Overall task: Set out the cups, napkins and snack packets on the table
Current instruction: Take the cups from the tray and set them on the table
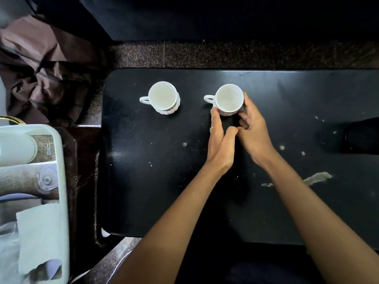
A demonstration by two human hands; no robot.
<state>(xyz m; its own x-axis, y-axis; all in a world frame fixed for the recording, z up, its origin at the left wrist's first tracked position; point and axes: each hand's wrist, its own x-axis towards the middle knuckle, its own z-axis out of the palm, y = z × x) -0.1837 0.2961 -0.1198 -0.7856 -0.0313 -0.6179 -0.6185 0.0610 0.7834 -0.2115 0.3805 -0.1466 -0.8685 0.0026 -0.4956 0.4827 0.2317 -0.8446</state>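
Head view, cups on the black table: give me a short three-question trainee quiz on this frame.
1. True or false: both white cups stand upright with handles pointing to the image left.
2. Which cup do the hands flank? A) left cup B) right cup C) neither
3. Where do the napkins lie?

Key
1. True: left cup and right cup are upright, handles leftward.
2. B: left hand and right hand sit at either side of the right cup, fingers at its base.
3. In the pale tray off the black table's left edge; a napkin shows there.
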